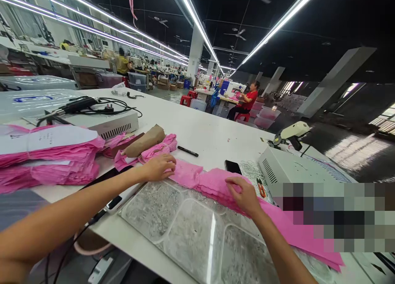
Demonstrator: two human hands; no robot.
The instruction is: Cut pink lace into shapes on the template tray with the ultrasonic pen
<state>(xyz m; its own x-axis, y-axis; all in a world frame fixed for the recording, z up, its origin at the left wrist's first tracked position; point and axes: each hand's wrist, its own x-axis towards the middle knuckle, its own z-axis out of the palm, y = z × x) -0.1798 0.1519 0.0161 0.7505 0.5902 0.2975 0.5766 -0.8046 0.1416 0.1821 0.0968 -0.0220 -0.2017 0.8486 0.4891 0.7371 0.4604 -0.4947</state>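
We see a long stack of thin bright-pink fabric (219, 181) lying across the far side of a flat grey-mottled board (194, 230). Our left hand (160, 167), fingers curled, at the stack's left end; our right hand (243, 194), fingers bent, over its middle. Whether either clamps the fabric, we cannot tell. Slim black marker pen (188, 151) beyond

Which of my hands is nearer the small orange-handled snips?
Your right. The right hand is just left of the snips, at the layered pink fabric; the left hand is farther off, by that fabric's left end.
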